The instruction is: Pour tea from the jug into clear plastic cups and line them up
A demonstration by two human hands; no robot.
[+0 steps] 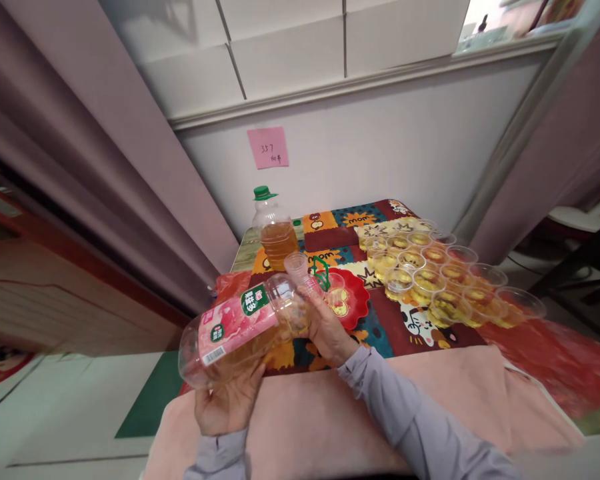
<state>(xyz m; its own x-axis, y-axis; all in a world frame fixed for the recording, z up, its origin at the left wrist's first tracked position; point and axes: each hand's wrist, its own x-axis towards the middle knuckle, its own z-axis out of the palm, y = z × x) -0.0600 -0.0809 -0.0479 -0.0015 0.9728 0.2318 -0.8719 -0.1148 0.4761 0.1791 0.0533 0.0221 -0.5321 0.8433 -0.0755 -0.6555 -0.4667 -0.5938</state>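
My left hand (227, 400) grips the base of a large clear bottle (240, 327) with a pink label, held on its side with amber liquid inside. Its neck points toward a small clear plastic cup (336, 288) above a red plate (353, 300). My right hand (325, 327) is closed around the bottle's neck end, close to the cup and a green handle (323, 272). Several clear cups (430, 273) filled with yellow liquid stand in rows to the right on the patterned tablecloth (410, 327).
A second bottle with a green cap (273, 230) stands at the table's far left by the wall. A pink cloth (305, 420) covers the near table edge. A pink sticky note (267, 147) hangs on the wall. Curtains flank both sides.
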